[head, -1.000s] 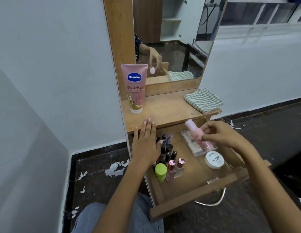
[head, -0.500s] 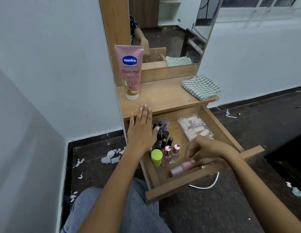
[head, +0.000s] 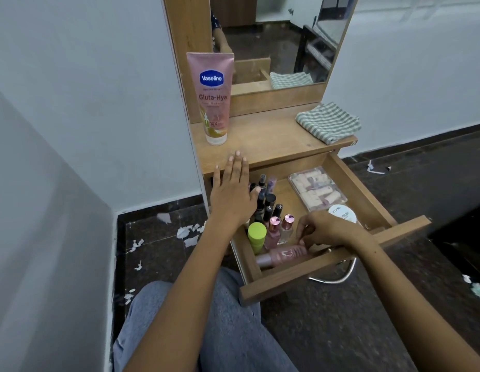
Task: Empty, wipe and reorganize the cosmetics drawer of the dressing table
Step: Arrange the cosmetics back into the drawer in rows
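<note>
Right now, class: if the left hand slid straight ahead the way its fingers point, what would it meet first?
Probably the Vaseline tube. The left hand lies flat with fingertips on the tabletop edge, pointing at bare wood, then the standing tube.

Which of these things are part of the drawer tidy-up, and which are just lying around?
Part of the job:
drawer
pink bottle under the right hand
nail polishes
white jar
checked cloth
Vaseline tube

Just lying about:
paper scraps on the floor
mirror
</note>
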The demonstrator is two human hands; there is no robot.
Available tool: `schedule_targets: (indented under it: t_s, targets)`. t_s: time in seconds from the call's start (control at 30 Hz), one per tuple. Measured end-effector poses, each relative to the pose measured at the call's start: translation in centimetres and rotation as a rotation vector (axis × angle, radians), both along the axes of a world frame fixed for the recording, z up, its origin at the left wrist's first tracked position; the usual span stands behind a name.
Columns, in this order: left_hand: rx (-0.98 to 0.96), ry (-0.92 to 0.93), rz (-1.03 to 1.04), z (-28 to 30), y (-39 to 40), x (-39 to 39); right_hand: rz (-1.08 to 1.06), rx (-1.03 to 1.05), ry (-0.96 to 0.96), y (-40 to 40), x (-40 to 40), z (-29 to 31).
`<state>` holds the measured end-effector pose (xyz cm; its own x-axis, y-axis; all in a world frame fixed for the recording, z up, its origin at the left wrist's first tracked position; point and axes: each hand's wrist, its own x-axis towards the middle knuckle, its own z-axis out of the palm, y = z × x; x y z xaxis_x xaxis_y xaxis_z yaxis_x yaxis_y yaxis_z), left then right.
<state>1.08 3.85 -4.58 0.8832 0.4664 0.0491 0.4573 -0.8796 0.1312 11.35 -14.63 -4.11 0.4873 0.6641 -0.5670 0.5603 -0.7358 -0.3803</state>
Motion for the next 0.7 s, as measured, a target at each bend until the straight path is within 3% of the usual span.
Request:
schedule_targets:
  t_s: [0.1, 0.23, 0.33, 0.43, 0.7]
  targets:
    - [0.0, 0.008, 0.002, 0.1, -0.1, 0.0, -0.06, 0.031, 0.01, -0.2, 0.3, 1.0]
    - [0.005, -0.005, 0.002, 0.2, -0.1, -0.2, -0.077, 0.168, -0.247, 0.7, -0.1, 3.2]
    - [-0.021, 0.012, -0.009, 0.5, 0.0, -0.1, -0.165, 0.496, -0.401, 3.3, -1.2, 4.4]
    - [-0.04, -0.001, -0.017, 1.4, 0.6, -0.4, -0.265, 0.822, -0.413, 6.6, -1.8, 4.7]
    - [0.184, -0.455, 0.064, 5.0, 2.9, -0.9, -0.306, 1.098, -0.451, 13.5, -1.3, 4.8]
